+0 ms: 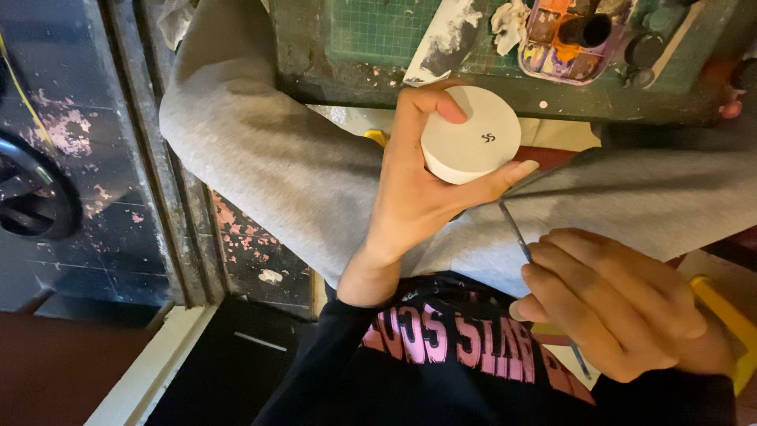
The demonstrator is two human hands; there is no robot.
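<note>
My left hand [414, 193] grips a round white clay piece [473, 136] with a small dark mark on its flat face, held above my grey-trousered lap just in front of the table edge. My right hand [615, 304] sits lower right, fingers closed around a thin metal tool [516, 231] whose tip points up toward the white piece. The tool's tip stops a little short of the piece. My sleeves are black.
A green cutting mat [378, 31] lies on the worn table [473, 87] ahead, with a paint-stained palette [572, 39], a crumpled white scrap [509, 24] and a white-smeared spatula [445, 39]. A dark paint-flecked cabinet [79, 158] stands at left. A yellow object [721, 315] is at right.
</note>
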